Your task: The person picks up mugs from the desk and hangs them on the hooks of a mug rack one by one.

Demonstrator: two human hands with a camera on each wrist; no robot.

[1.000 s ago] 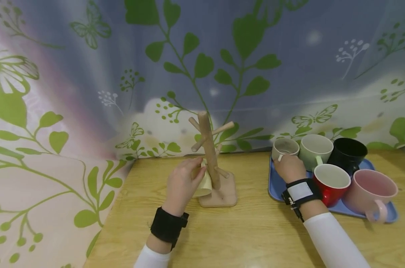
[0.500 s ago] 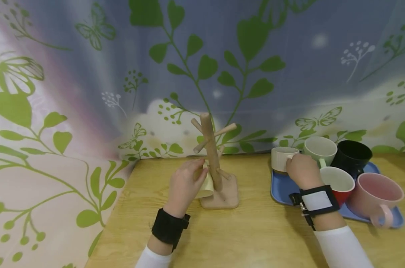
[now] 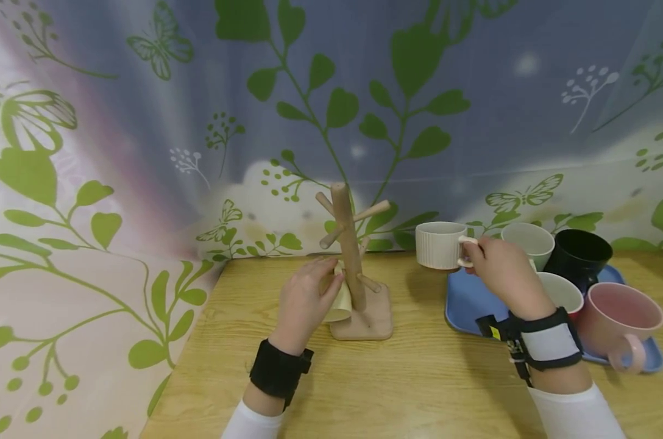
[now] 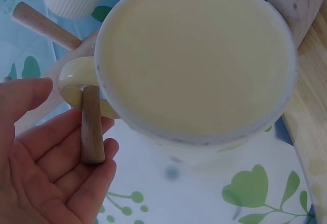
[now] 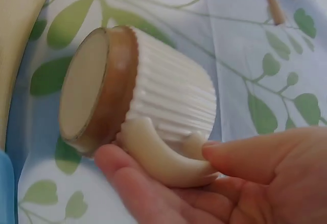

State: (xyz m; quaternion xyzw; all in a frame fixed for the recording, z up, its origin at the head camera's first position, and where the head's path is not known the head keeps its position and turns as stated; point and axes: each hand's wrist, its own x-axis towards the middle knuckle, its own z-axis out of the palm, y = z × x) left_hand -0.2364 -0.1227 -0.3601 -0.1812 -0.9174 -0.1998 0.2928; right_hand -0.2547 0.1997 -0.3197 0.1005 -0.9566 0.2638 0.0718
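Note:
A small white ribbed mug [image 3: 438, 247] hangs in the air left of the tray, its handle pinched by my right hand [image 3: 504, 268]. The right wrist view shows its brown lower band [image 5: 120, 81] and the thumb pressing the handle [image 5: 158, 157]. On the wooden mug tree [image 3: 345, 250], a pale yellow mug [image 3: 339, 310] hangs mouth-down on the left side. A peg [image 4: 93, 137] passes through that mug's handle [image 4: 76, 73]. My left hand [image 3: 304, 299] stays beside this handle, fingers loosely bent behind the peg's end, thumb apart from it.
At the right, a blue tray [image 3: 465, 305] holds a pale green mug [image 3: 529, 236], a black mug [image 3: 573, 262], a red mug with white inside [image 3: 562, 291] and a pink mug [image 3: 611, 317]. A leaf-patterned curtain [image 3: 287, 73] hangs behind the wooden table [image 3: 408, 378].
The right hand has lifted the white ribbed mug off the tray's back left corner by its handle and carried it leftward. The left hand has stayed beside the yellow mug.

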